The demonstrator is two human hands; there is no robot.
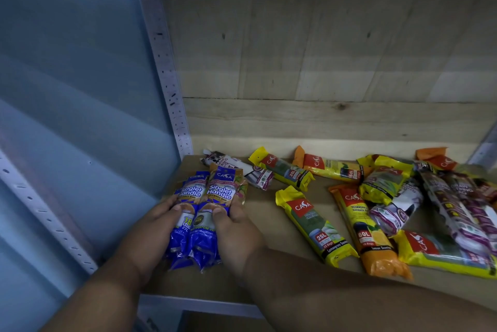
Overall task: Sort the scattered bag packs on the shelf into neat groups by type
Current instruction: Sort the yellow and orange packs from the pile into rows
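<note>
Your left hand [158, 226] and right hand [236, 226] clasp the blue packs [200, 213] at the shelf [269, 213] left end.
Right of them, yellow packs [314, 224] lie loose: light, soft, slippery film; grip mid-body.

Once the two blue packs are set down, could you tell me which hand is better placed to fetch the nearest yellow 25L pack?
The right hand: the yellow 25L pack lies just to its right.
</note>
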